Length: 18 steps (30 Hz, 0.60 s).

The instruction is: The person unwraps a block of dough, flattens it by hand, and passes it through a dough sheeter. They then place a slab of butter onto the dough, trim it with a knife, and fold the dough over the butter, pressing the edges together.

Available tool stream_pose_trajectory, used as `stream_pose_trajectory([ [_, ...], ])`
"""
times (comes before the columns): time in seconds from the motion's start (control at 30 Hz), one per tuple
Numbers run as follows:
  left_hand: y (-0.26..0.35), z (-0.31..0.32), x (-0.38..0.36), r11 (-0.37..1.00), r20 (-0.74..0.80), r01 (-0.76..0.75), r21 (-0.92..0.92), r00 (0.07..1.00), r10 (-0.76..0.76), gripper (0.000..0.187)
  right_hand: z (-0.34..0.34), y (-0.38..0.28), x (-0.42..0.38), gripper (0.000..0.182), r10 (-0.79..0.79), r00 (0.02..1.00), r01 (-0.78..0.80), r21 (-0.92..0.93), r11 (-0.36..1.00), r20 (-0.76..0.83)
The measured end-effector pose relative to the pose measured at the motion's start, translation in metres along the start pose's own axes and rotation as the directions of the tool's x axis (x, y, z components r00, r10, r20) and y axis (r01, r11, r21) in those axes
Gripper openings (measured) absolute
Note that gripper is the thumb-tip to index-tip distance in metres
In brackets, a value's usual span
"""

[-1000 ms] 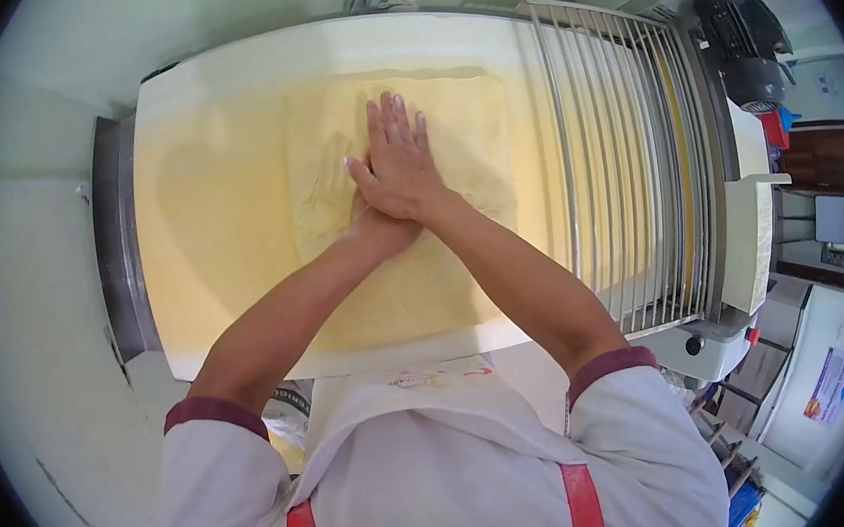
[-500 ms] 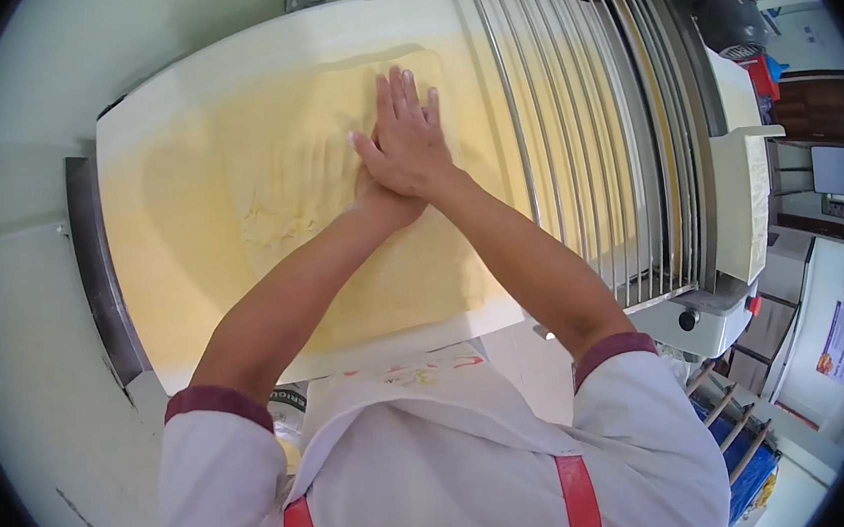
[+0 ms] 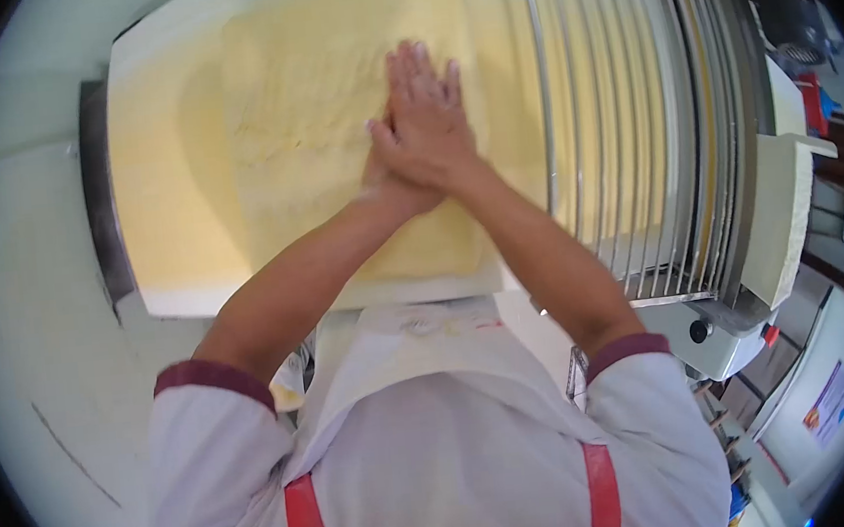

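Observation:
A wide, flat sheet of pale yellow dough (image 3: 308, 103) lies on the white work surface. My right hand (image 3: 427, 127) rests on top of my left hand (image 3: 389, 171), crossed over it near the right part of the dough. The right fingers are stretched out, pointing away from me. Both hands press down on the dough. My left hand is mostly covered, and its fingers are hidden beneath the right one. Faint ridges and small rough patches mark the dough left of the hands.
A metal bar guard (image 3: 581, 129) of a machine stands right of the dough. A black knob (image 3: 700, 330) and a red button (image 3: 771, 335) sit on its near side. The white surface's dusted left part (image 3: 161, 206) ends beside a dark metal edge (image 3: 103, 191).
The view has shifted, so the table and dough appear higher up. My stacked hands remain on the dough, a little farther toward its near part. The rough patches look flatter.

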<state>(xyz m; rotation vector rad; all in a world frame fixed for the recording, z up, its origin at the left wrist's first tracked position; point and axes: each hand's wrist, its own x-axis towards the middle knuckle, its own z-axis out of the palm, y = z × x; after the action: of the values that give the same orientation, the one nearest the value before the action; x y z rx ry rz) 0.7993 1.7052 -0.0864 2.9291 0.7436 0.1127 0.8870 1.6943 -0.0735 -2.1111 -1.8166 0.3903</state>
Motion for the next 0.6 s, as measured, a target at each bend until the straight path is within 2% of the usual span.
stream_pose_trajectory([
  [0.07,0.001,0.002,0.001,1.0,0.017,0.019,0.014,1.0,-0.019,0.061,0.0,-0.001,-0.004,0.08,-0.034,0.999,0.032,-0.033,0.999,-0.035],
  [0.17,-0.005,0.005,-0.005,0.998,0.001,0.027,-0.053,1.0,-0.027,0.061,0.001,-0.007,-0.001,0.08,0.006,1.0,-0.005,0.01,1.0,-0.029],
  [0.2,-0.009,-0.019,-0.01,0.998,0.117,0.056,-0.034,0.992,-0.052,0.062,0.0,-0.017,0.004,0.081,0.018,0.999,-0.016,0.062,0.998,-0.032],
  [0.3,-0.049,-0.018,-0.037,0.991,0.02,0.118,-0.056,0.993,-0.117,0.063,0.019,-0.057,0.024,0.083,-0.09,0.996,0.091,0.058,0.994,-0.014],
  [0.37,-0.053,-0.019,-0.044,0.976,-0.038,0.203,-0.082,0.978,-0.207,0.064,0.025,-0.07,0.029,0.083,-0.104,0.994,0.104,0.012,0.995,0.039],
  [0.43,-0.053,-0.017,-0.054,0.969,-0.014,0.229,-0.098,0.973,-0.231,0.065,0.031,-0.077,0.026,0.084,-0.104,0.992,0.105,-0.013,0.994,0.075],
  [0.5,-0.055,-0.012,-0.054,0.978,0.024,0.189,-0.093,0.982,-0.188,0.066,0.026,-0.075,0.029,0.084,-0.119,0.991,0.122,-0.056,0.991,0.054],
  [0.6,-0.058,-0.022,-0.053,0.978,-0.075,0.208,-0.005,0.975,-0.208,0.068,0.024,-0.084,0.033,0.085,-0.06,0.997,0.06,-0.013,0.998,0.056],
])
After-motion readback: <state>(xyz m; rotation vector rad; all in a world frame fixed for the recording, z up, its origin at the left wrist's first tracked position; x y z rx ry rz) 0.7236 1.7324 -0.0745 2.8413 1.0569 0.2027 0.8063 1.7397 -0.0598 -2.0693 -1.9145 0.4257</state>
